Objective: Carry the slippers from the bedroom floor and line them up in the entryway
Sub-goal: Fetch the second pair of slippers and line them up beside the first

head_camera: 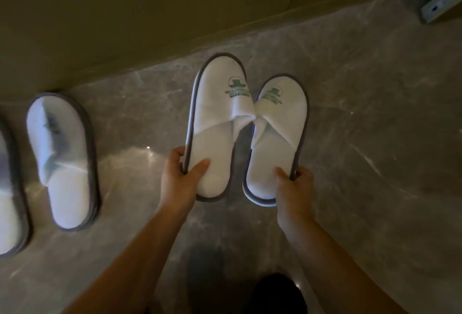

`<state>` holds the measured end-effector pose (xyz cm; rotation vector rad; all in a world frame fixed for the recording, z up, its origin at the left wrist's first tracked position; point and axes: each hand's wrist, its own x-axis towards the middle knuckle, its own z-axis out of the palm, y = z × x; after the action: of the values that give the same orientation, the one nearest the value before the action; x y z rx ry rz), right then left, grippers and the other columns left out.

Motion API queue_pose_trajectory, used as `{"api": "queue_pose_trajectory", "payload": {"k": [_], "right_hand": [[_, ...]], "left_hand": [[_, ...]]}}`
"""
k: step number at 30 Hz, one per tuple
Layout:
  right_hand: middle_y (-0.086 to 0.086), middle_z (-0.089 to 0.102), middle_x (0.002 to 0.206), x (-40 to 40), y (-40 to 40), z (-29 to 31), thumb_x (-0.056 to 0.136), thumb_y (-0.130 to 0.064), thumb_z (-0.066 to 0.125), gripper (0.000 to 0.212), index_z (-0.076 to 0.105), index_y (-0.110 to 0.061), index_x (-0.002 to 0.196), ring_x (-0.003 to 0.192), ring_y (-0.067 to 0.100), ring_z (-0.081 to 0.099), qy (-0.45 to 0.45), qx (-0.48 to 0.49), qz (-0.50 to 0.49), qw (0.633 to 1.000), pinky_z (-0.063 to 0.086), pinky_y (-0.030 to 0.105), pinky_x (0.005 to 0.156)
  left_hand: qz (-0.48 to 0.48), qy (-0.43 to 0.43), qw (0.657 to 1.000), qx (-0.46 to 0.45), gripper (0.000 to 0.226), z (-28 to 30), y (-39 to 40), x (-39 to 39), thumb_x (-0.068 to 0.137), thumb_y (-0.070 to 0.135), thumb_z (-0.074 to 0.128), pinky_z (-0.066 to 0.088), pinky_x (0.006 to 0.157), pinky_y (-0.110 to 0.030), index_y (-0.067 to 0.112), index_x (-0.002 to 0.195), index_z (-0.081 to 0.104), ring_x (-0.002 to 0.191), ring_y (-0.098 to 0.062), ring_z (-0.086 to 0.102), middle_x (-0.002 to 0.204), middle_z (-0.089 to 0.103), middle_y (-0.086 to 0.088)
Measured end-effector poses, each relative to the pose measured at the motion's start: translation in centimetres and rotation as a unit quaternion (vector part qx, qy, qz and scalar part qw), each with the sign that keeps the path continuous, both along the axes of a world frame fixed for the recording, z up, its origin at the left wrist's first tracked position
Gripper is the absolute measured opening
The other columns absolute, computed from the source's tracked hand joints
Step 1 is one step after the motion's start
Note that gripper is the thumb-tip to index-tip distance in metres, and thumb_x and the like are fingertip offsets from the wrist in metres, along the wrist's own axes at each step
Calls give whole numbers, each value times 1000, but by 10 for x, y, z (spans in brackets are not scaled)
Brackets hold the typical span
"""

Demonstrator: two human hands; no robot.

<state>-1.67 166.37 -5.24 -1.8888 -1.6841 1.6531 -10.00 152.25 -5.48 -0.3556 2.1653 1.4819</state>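
Two white slippers with grey edging and a green logo are held side by side, toes pointing toward the wall. My left hand (pixel 178 176) grips the heel of the left slipper (pixel 215 123), thumb on the insole. My right hand (pixel 293 183) grips the heel of the right slipper (pixel 277 138) the same way. Their uppers touch in the middle. Whether they rest on the grey marble floor (pixel 362 138) or hover just above it, I cannot tell. Another white slipper (pixel 63 161) lies on the floor to the left, and a second one (pixel 8 201) is cut off by the left edge.
A beige wall or cabinet front (pixel 125 13) runs along the far side of the floor. A pale bracket-like fitting (pixel 440 6) sits at the top right. A dark shape (pixel 275 293), perhaps my foot, shows at the bottom.
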Motion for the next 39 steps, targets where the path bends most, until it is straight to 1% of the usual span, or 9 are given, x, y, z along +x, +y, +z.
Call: {"api": "queue_pose_trajectory", "payload": {"k": [4,11,15,16,19,23,29,36,39], "right_hand": [[21,56,109,-30,34,-47,80,-6,57,36,43,4,112,100,32,55,36,35,-29,998,49,44,87],[21,41,137,-54,39,-22,73,-23,71,75,31,-1,132,125,36,39,-46,160,125,978,35,42,106],[-1,59,105,-65,-5,-8,80,-17,62,44,41,-17,118,88,3,60,112,-31,163,980,47,6,65],[0,62,99,-69,-12,-9,80,-15,62,38,45,-17,114,82,2,62,137,-55,166,975,49,8,63],[13,61,115,-79,-26,-9,79,-7,60,47,43,-9,123,100,22,61,130,-68,174,974,53,37,85],[13,60,115,-81,-38,-1,77,2,55,48,44,-11,122,102,27,58,122,-91,170,974,51,46,87],[-10,56,89,-90,-87,-12,76,5,55,43,42,-21,106,81,7,56,138,-63,241,959,44,21,59],[9,50,126,-106,-135,-47,82,-4,56,48,39,-12,126,110,22,49,63,17,371,926,40,31,88],[16,48,132,-107,-137,-63,81,-11,59,49,41,-8,126,121,30,44,-26,134,419,898,38,38,100]], "left_hand": [[-32,25,999,25,27,-41,23,-16,73,16,68,42,40,-7,22,92,49,61,-1,61,76,57,11],[-28,49,998,30,25,-15,23,-38,76,18,66,44,48,-19,19,95,49,68,-5,55,75,56,10],[-55,53,995,59,16,-10,15,-37,80,20,60,46,57,-24,24,90,47,78,-10,57,84,57,8],[-69,46,995,64,16,-11,14,-35,81,21,58,47,59,-25,30,86,46,80,-11,57,86,56,7],[-110,33,992,53,17,-15,5,-33,82,26,57,49,61,-22,33,84,41,79,-8,56,85,55,11],[-204,31,978,-21,35,-7,-22,-41,80,30,60,47,65,-19,18,109,45,83,-13,58,97,58,4],[-241,74,957,-146,71,-14,-91,-55,75,32,66,39,97,-37,18,133,29,123,-26,42,139,40,-9],[-188,80,936,-288,68,-54,-178,-52,79,37,60,22,111,-47,25,135,24,138,-30,17,153,14,-5],[-212,84,921,-316,74,-70,-204,-52,77,39,61,15,112,-52,30,138,19,140,-32,5,154,6,-6]]}}
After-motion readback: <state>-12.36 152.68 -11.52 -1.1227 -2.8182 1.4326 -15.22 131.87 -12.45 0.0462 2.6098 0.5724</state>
